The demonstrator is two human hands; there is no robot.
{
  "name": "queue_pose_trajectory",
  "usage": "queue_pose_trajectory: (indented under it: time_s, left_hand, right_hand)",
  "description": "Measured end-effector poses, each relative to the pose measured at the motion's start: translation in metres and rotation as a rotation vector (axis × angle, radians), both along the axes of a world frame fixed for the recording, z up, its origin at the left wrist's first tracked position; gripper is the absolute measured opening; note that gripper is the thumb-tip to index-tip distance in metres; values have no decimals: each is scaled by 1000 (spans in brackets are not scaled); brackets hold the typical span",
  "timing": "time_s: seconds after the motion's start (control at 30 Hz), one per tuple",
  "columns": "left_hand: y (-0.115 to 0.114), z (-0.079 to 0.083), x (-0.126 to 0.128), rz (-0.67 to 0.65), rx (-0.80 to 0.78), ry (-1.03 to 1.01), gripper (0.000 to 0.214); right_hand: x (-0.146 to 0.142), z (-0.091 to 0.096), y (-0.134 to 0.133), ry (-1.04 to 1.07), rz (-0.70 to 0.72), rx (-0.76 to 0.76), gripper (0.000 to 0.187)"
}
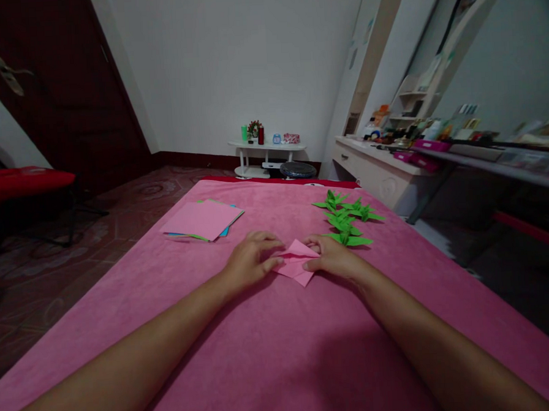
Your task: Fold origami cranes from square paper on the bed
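Head view: over a pink cloth (246, 360) before a white wall (194, 75), the left hand (250, 260) and right hand (336, 258) grip a folded pink paper (296, 267) between them, near green folded shapes (343, 219); both forearms (139, 353) are cut off, dresser clutter (429, 130) blurred

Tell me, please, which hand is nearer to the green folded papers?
The right. The right hand is just on the near side of the green folded papers; the left hand is farther away, to their left, at the pink folded paper's left side.
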State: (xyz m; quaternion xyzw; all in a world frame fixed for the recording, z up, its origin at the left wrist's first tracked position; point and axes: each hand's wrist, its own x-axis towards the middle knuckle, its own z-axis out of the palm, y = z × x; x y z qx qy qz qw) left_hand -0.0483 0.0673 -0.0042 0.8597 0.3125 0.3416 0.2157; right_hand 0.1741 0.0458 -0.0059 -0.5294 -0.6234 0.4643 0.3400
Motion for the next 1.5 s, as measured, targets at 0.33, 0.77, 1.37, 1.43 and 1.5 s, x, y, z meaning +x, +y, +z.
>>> queue_pose_trajectory:
  time_s: [0.33,0.77,1.37,1.43,1.5]
  left_hand:
    - [3,-17,7,-120,106,218,21]
    - [12,-19,7,-149,-208,27,13]
    - [22,-33,12,-115,-255,35,15]
    - [23,-33,13,-127,-238,40,16]
    - [24,-32,13,-126,-233,54,18]
  right_hand:
    - [-9,10,-7,-650,51,430,34]
    - [-11,0,-6,-507,135,297,17]
    - [-9,0,-3,-507,180,280,9]
    - [-11,1,-3,-514,167,276,11]
    - [-12,1,-3,-525,155,271,11]
